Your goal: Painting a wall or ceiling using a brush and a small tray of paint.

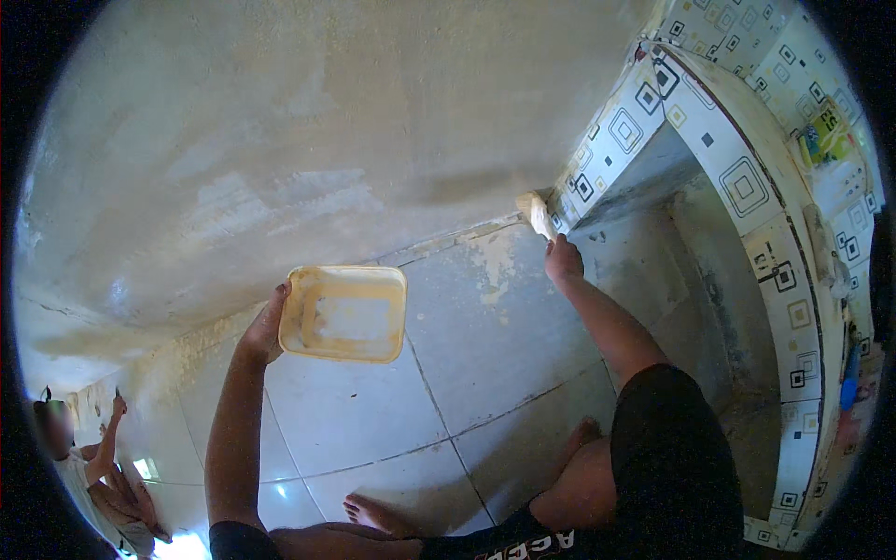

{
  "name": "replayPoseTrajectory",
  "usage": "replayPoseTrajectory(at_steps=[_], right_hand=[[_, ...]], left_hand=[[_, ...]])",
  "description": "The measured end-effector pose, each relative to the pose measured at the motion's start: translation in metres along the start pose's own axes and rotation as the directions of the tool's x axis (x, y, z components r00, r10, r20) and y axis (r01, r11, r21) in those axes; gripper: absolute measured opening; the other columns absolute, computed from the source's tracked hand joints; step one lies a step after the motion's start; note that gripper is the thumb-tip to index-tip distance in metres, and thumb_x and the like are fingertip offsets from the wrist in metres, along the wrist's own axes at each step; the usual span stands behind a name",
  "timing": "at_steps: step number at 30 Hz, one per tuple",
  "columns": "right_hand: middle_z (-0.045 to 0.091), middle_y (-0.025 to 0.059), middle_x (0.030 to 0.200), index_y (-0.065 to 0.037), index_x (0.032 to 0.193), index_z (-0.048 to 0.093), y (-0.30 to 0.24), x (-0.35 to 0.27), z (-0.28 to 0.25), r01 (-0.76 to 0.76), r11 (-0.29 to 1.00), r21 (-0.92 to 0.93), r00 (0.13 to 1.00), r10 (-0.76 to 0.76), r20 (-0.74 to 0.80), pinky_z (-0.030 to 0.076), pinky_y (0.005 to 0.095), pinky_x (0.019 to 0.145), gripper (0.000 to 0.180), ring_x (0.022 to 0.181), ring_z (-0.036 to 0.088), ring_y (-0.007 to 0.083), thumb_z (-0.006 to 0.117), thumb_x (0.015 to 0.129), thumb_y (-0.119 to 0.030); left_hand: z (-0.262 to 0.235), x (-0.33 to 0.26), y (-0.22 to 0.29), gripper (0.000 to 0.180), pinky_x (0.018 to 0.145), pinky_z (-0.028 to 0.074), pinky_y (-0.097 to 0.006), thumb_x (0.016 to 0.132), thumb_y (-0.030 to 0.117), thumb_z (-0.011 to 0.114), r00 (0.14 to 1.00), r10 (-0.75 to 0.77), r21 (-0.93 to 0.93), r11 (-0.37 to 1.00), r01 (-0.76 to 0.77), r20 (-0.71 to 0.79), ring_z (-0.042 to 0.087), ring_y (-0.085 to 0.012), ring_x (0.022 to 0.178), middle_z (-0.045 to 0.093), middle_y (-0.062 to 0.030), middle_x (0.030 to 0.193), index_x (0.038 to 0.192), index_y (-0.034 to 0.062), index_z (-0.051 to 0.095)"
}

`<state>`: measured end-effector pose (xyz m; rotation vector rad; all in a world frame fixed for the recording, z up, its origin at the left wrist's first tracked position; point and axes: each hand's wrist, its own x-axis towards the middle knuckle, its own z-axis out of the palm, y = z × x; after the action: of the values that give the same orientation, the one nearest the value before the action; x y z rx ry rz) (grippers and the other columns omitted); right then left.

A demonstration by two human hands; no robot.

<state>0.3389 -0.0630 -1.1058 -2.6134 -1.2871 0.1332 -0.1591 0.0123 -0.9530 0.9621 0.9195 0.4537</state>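
My left hand (268,327) grips the left rim of a shallow cream plastic tub (343,354), held above the tiled floor. Yellowish smears coat the tub's inside, and its bottom shows paler in the middle. My right arm reaches forward, and the right hand (564,259) is closed round the handle of a wide paintbrush (538,215). The brush's bristles are at the foot of the wall (373,112), beside the patterned edge of the counter; whether they touch the wall is hard to tell. Pale patches streak the beige wall.
A counter with patterned tile facing (742,177) stands on the right, with a recess (719,308) beneath. Large grey floor tiles (504,345) carry yellowish stains near the wall. My bare feet are below. Another person (103,476) crouches at far left, one hand near the wall.
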Motion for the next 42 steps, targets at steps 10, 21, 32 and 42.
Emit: replayPoseTrajectory(at_steps=[10, 21, 32, 42], right_hand=[[0.057, 0.0192, 0.068, -0.001, 0.074, 0.055, -0.082, -0.022, 0.072, 0.053, 0.949, 0.312, 0.985, 0.002, -0.174, 0.045, 0.0483, 0.063, 0.024, 0.068, 0.058, 0.0382, 0.046, 0.082, -0.021], [0.059, 0.0202, 0.070, -0.001, 0.086, 0.052, -0.150, -0.090, -0.009, 0.535, 0.752, 0.385, 0.760, -0.627, 0.169, 0.046, 0.0471, 0.062, 0.022, 0.068, 0.058, 0.0368, 0.048, 0.083, -0.023], [0.060, 0.0196, 0.071, -0.001, 0.091, 0.050, -0.019, -0.014, -0.039, 0.211, 0.977, -0.026, 0.977, -0.211, -0.014, 0.050, 0.0427, 0.062, 0.025, 0.067, 0.062, 0.0305, 0.047, 0.085, -0.025], [0.061, 0.0164, 0.073, 0.000, 0.083, 0.056, -0.050, 0.023, 0.075, 0.081, 0.997, -0.003, 0.995, -0.081, -0.056, 0.048, 0.0411, 0.065, 0.022, 0.071, 0.061, 0.0320, 0.050, 0.081, -0.021]], left_hand=[[0.009, 0.004, -0.001, 0.063, 0.084, 0.045, -0.034, 0.087, 0.055, 0.034, 1.000, -0.003, -0.003, 1.000, 0.003, 0.031, 0.051, -0.0194, 0.100, 0.049, -0.0093, 0.115, 0.127, 0.0075, 0.036], [0.029, 0.006, 0.007, 0.061, 0.086, 0.044, -0.034, 0.088, 0.053, 0.034, 0.998, -0.040, 0.029, 0.999, 0.039, 0.046, 0.050, -0.0187, 0.104, 0.047, -0.0095, 0.119, 0.129, 0.0079, 0.035], [0.021, 0.002, 0.001, 0.064, 0.089, 0.042, -0.035, 0.087, 0.055, 0.033, 0.996, -0.061, 0.030, 0.998, 0.059, 0.060, 0.050, -0.0205, 0.104, 0.047, -0.0099, 0.119, 0.129, 0.0077, 0.034], [0.012, -0.020, -0.002, 0.067, 0.085, 0.044, -0.036, 0.084, 0.058, 0.036, 0.998, -0.055, 0.086, 0.995, 0.053, 0.019, 0.052, -0.0222, 0.099, 0.049, -0.0107, 0.116, 0.129, 0.0081, 0.034]])
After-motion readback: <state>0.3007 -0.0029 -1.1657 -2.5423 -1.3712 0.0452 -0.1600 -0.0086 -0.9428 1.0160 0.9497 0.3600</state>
